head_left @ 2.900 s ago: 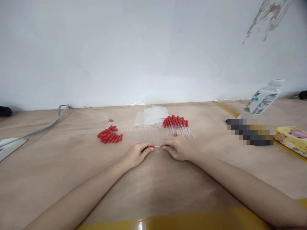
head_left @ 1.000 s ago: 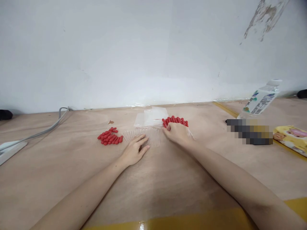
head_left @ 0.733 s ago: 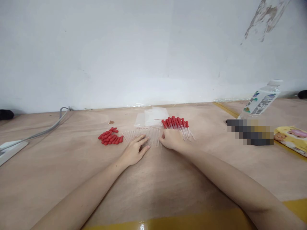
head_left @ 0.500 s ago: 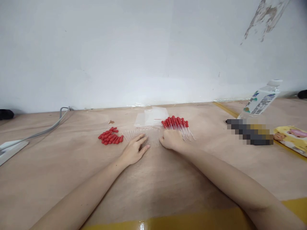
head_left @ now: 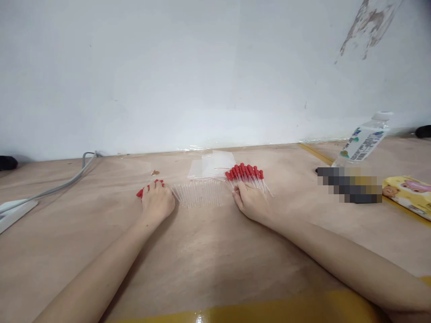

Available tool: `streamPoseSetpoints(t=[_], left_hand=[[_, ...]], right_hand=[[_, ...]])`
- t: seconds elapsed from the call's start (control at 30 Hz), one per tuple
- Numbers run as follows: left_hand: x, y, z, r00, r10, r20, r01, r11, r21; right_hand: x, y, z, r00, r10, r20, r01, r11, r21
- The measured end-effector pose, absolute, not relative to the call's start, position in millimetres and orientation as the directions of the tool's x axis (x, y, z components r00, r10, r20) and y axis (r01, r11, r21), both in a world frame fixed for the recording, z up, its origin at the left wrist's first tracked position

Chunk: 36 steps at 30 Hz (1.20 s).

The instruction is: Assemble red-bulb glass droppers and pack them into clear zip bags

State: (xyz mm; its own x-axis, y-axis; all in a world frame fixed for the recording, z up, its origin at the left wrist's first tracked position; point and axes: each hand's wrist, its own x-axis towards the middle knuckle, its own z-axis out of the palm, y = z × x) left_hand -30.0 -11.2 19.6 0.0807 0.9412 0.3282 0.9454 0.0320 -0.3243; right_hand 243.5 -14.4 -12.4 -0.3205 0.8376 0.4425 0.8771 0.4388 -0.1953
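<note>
My left hand (head_left: 157, 200) is bent down over the pile of red rubber bulbs (head_left: 139, 194) and covers most of it. Its fingertips are hidden among the bulbs. Thin clear glass tubes (head_left: 198, 194) lie side by side in a row between my hands. On the right, droppers with red bulbs on their ends (head_left: 248, 170) are fanned out, stems toward me. My right hand (head_left: 251, 200) is closed in a pinch at the near left of this fan, with a thin glass tube (head_left: 230, 185) at its fingertips, only faintly visible.
Clear plastic sheets or bags (head_left: 215, 163) lie behind the tubes. A tilted bottle (head_left: 365, 141), a blurred dark object (head_left: 350, 185) and a yellow packet (head_left: 411, 194) are at the right. A grey cable (head_left: 67, 184) runs to a white box (head_left: 16, 213) at the left.
My left hand has moved left from the glass tubes onto the red bulbs. My right hand has shifted slightly right and turned, its thumb and fingers now showing in a pinch.
</note>
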Motion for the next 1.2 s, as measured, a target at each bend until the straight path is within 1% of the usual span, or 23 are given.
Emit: streamPoseSetpoints(t=[0.07, 0.17, 0.3, 0.37, 0.4, 0.43, 0.5, 0.57, 0.63, 0.7, 0.8, 1.03, 1.1, 1.2], left_hand=[[-29.7, -10.9, 16.5, 0.090, 0.934, 0.346, 0.947, 0.027, -0.321], [-28.9, -12.0, 16.0, 0.108, 0.916, 0.386, 0.945, 0.026, -0.326], [-21.0, -17.2, 23.5, 0.134, 0.900, 0.414, 0.939, 0.019, -0.344], [-13.4, -19.9, 25.5, 0.164, 0.880, 0.445, 0.949, -0.018, -0.314], [-8.9, -20.8, 24.7, 0.187, 0.862, 0.470, 0.960, -0.061, -0.272], [-4.2, -21.6, 22.6, 0.208, 0.842, 0.498, 0.972, -0.122, -0.200], [5.5, -22.6, 14.9, 0.239, 0.817, 0.524, 0.957, -0.288, 0.013], [14.2, -23.6, 4.9, 0.267, 0.820, 0.507, 0.869, -0.432, 0.242], [21.1, -24.7, -4.0, 0.296, 0.829, 0.474, 0.765, -0.503, 0.402], [25.7, -25.6, -9.8, 0.298, 0.844, 0.445, 0.686, -0.513, 0.515], [29.2, -26.7, -13.4, 0.282, 0.866, 0.414, 0.604, -0.495, 0.625], [32.5, -27.5, -20.5, 0.269, 0.897, 0.351, 0.488, -0.441, 0.753], [33.6, -26.4, -23.9, 0.241, 0.915, 0.324, 0.435, -0.400, 0.806], [34.9, -24.6, -27.4, 0.204, 0.936, 0.287, 0.351, -0.344, 0.871]], right_hand=[[247.8, -15.9, -18.7, -0.351, 0.783, 0.513, 0.837, 0.508, -0.202], [250.7, -15.6, -25.6, -0.380, 0.730, 0.567, 0.793, 0.573, -0.206], [248.6, -13.8, -28.6, -0.394, 0.703, 0.592, 0.771, 0.603, -0.203], [246.7, -15.1, -26.5, -0.402, 0.701, 0.588, 0.761, 0.614, -0.211], [245.6, -16.7, -24.6, -0.403, 0.702, 0.587, 0.756, 0.617, -0.219], [244.7, -18.6, -22.2, -0.398, 0.705, 0.587, 0.752, 0.617, -0.231], [242.7, -23.3, -17.0, -0.379, 0.717, 0.584, 0.742, 0.613, -0.271], [240.9, -27.3, -13.1, -0.375, 0.728, 0.574, 0.723, 0.617, -0.311], [239.4, -29.3, -12.2, -0.397, 0.723, 0.566, 0.701, 0.637, -0.321], [238.5, -29.0, -14.1, -0.420, 0.705, 0.572, 0.691, 0.657, -0.302], [237.7, -26.9, -18.6, -0.431, 0.685, 0.587, 0.688, 0.671, -0.277], [234.5, -28.4, -18.4, -0.463, 0.670, 0.580, 0.694, 0.681, -0.233], [233.1, -29.4, -17.7, -0.470, 0.673, 0.571, 0.683, 0.687, -0.249], [231.3, -29.8, -18.1, -0.481, 0.684, 0.549, 0.641, 0.701, -0.312]])
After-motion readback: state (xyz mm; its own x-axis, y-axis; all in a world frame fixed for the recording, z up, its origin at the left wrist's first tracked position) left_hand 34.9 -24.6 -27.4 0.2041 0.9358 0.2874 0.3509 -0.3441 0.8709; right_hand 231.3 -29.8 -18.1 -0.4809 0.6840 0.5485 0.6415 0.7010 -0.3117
